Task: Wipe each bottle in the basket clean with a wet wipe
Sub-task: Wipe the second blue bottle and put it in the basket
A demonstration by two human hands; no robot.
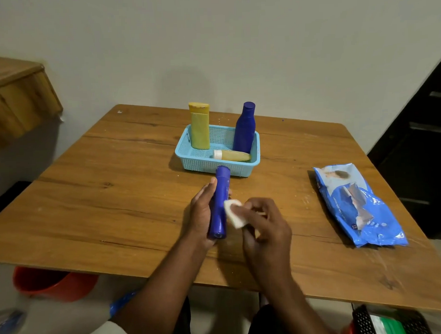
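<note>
At the centre of the frame the left hand (201,212) grips the slim blue bottle (219,204) above the bench (115,195) while the right hand (264,222) pinches the wet wipe (235,213) against it; a wet, slick bottle could slip and drop.

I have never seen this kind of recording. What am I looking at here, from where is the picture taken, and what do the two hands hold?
There is no machine: a person works with bare hands. The one picture comes from a camera worn on the head, looking down at a wooden table. The left hand grips a blue bottle; the right hand pinches a white wet wipe against it. Behind stands a light blue basket with a yellow bottle, a dark blue bottle and a small lying bottle. On the right lies the wipes pack.
</note>
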